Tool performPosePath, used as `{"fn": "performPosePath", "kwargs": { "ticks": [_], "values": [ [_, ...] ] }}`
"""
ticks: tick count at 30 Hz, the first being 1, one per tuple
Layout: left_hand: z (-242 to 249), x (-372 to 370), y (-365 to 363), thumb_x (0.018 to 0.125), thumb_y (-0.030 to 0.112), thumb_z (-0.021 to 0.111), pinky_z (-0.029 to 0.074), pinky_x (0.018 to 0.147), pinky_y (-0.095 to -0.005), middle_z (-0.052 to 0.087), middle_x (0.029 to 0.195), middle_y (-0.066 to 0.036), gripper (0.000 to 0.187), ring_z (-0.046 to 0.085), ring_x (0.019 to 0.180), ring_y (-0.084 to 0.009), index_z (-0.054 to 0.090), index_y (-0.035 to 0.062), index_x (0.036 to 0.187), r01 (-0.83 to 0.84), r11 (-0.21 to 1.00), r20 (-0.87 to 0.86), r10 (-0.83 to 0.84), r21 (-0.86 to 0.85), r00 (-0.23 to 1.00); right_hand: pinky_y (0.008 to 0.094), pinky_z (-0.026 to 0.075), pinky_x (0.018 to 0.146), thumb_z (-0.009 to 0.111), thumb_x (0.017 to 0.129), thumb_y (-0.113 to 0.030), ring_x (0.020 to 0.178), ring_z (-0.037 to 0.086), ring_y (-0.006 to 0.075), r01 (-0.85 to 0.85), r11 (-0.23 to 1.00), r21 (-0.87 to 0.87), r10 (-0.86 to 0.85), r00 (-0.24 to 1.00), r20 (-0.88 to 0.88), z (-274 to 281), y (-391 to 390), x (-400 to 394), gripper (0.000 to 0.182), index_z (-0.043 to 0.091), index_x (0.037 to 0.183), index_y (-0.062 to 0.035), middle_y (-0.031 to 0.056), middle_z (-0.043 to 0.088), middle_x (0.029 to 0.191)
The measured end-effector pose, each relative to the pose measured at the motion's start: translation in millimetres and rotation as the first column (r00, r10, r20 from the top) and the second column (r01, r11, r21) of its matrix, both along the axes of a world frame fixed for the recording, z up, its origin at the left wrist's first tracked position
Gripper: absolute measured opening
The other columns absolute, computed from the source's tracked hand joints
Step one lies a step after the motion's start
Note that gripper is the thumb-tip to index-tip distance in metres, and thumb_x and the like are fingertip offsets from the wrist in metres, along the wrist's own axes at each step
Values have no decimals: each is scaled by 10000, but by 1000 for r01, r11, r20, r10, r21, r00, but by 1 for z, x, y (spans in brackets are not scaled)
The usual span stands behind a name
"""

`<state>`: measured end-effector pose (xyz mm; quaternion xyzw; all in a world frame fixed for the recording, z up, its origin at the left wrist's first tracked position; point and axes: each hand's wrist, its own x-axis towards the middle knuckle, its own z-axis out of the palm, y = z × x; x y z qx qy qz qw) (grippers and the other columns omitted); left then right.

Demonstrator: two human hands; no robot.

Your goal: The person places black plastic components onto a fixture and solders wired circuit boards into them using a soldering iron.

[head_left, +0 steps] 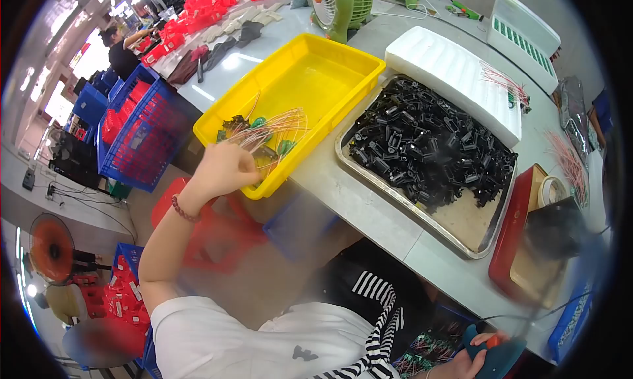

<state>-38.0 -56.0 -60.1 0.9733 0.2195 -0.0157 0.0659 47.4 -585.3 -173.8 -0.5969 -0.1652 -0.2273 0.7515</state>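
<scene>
My left hand, with a beaded bracelet, is closed at the near-left corner of the yellow tray. Its fingertips are beside a bundle of red and white wires with green and black parts; what it pinches cannot be made out. At the bottom right, my right hand is closed around a dark teal object with an orange-red piece on it. Below the table edge, beside that hand, lie many small green boards with wires.
A metal tray of black plastic parts stands mid-table, with a white foam tray behind. A red tray is right, green fans behind. Blue crates with red parts stand left. Another person works far left.
</scene>
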Motion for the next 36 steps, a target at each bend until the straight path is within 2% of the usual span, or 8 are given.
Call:
{"fn": "performPosePath", "kwargs": {
  "ticks": [4, 9, 14, 18, 23, 28, 32, 36],
  "values": [
    [11, 18, -4, 595, 206, 718, 473, 640, -380, 615, 666, -96, 179, 603, 667, -265, 635, 57, 646, 111, 967, -15, -111, 227, 994, 261, 373, 640, 547, 736, -186, 664, 456, 172, 125, 992, -8, -125, 991, -49, 13, 16, -9, 548, 374, 1158, 118, 174, 486, 876],
    [48, 94, -93, 701, 82, 659, 418, 628, -357, 557, 637, -79, 97, 564, 638, -245, 567, 59, 722, 369, 916, 225, -397, 157, 890, 300, 449, 670, 693, 729, -247, 737, 505, 189, 187, 978, -95, -189, 982, -12, 26, 12, -11, 598, 366, 1121, 63, 130, 409, 999],
    [32, 171, -185, 708, 93, 662, 393, 702, -342, 563, 715, -48, 130, 535, 721, -226, 577, 83, 807, 809, 580, 343, -782, 94, 520, 235, 419, 592, 682, 777, -258, 655, 510, 143, 291, 944, -155, -306, 949, -80, 24, -4, -29, 509, 415, 1089, 43, 107, 458, 950],
    [-21, 227, -236, 718, 108, 593, 377, 781, -321, 583, 891, -2, 213, 511, 912, -187, 597, 86, 930, 847, 276, 256, -951, 454, 173, 234, 397, 562, 662, 788, -225, 659, 502, 141, 297, 938, -176, -307, 951, -30, 18, -25, -38, 471, 425, 1099, 38, 110, 471, 954],
    [-44, 261, -254, 723, 135, 616, 348, 813, -309, 573, 895, 6, 208, 492, 954, -185, 611, 104, 928, 869, 177, 106, -984, 462, 144, 246, 393, 563, 639, 783, -166, 657, 492, 154, 338, 935, -106, -340, 940, -1, 11, -41, -40, 453, 427, 1126, 41, 122, 475, 973],
    [-30, 241, -263, 754, 126, 640, 370, 778, -329, 575, 792, -27, 113, 511, 870, -211, 639, 99, 863, 967, 244, 159, -960, 76, 230, 256, 394, 572, 623, 784, -134, 670, 492, 164, 258, 965, -47, -258, 966, 17, 5, -54, -37, 462, 421, 1161, 42, 131, 479, 1001],
    [-42, 237, -260, 756, 76, 639, 414, 692, -340, 583, 783, -52, 114, 541, 770, -227, 628, 64, 869, 920, 390, 315, -879, 41, 358, 259, 393, 572, 618, 788, -132, 682, 496, 167, 260, 965, -25, -259, 965, 39, -2, -53, -28, 459, 425, 1173, 27, 129, 482, 1011],
    [-40, 225, -264, 735, 69, 671, 447, 680, -315, 595, 859, -79, 122, 559, 762, -233, 611, 54, 840, 931, 359, 426, -853, 62, 300, 269, 398, 570, 608, 784, -120, 686, 499, 170, 231, 972, -37, -229, 972, 52, 1, -53, -22, 473, 418, 1191, 28, 131, 485, 1015]
  ]
}}
